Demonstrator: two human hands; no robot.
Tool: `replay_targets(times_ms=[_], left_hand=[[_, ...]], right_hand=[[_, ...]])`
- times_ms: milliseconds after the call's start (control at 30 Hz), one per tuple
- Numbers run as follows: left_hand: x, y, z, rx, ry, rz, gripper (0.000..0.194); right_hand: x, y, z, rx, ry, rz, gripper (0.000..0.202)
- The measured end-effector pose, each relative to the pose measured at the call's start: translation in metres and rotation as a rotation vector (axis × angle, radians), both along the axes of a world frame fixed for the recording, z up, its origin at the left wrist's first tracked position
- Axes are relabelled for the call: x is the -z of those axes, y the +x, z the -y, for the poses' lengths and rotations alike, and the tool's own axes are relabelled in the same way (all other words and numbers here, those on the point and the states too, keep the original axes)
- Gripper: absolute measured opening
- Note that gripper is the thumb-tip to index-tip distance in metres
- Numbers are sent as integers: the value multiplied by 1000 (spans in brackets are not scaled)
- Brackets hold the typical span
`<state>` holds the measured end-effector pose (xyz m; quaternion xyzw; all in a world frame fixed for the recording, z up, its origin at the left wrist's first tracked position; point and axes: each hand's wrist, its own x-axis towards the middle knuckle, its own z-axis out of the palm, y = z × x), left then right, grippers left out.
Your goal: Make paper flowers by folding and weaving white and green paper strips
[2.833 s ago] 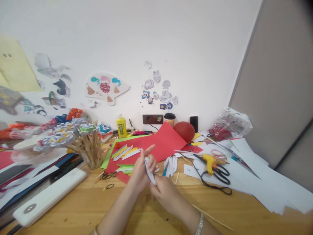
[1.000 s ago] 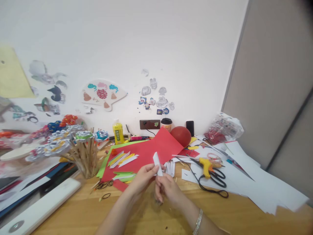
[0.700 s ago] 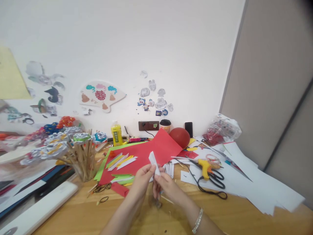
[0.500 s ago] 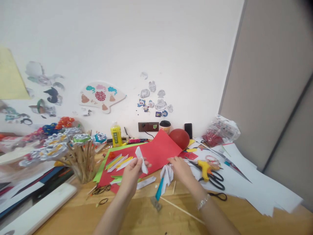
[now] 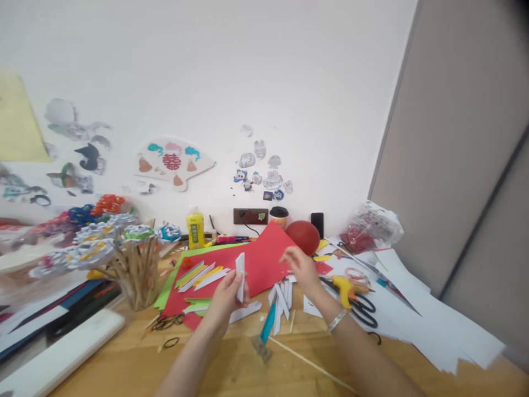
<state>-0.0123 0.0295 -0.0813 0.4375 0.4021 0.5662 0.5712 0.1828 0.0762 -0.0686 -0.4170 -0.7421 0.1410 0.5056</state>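
Observation:
Pinched upright in my left hand (image 5: 228, 293) is a folded white paper strip (image 5: 240, 274). My right hand (image 5: 302, 269) hovers over the right part of the red paper sheet (image 5: 258, 259), fingers apart and slightly bent, with nothing visible in them. Below it lies a small pile of folded white strips (image 5: 282, 300), and a blue strip (image 5: 268, 324) sticks out towards me. More folded strips (image 5: 202, 275), white and yellow, lie on the red sheet left of my left hand.
Right of my right hand lie a yellow glue gun (image 5: 344, 288), black-handled scissors (image 5: 363, 310) and white paper sheets (image 5: 438, 320). A red balloon (image 5: 303, 237), a lidded cup (image 5: 279, 215) and a yellow bottle (image 5: 195, 227) stand behind. Sticks fill a container (image 5: 140, 292) at left.
My right hand has lifted off the pile of white strips, moving up and slightly back. The strip in my left hand has turned more upright.

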Motion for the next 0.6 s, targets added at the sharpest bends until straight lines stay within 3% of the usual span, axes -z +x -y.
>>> replay_targets(times_ms=[100,167,267,467,533,600], left_hand=[[-2,0,1,69,-11,20,29],[-2,1,1,87,-11,28,30],[0,3,0,75,0,32,32],[0,8,1,135,32,12,33],[-1,7,1,111,36,12,34],[-1,3,-2,35,31,22,34]], right_hand=[[-25,3,7,-219,-122,-699,14],[-35,6,11,-312,-202,-936,17],[-37,7,16,-367,-264,-1095,19],[-26,3,16,-344,-277,-1090,19],[-21,4,11,-250,-241,-939,18],[-14,7,5,-94,-192,-609,17]])
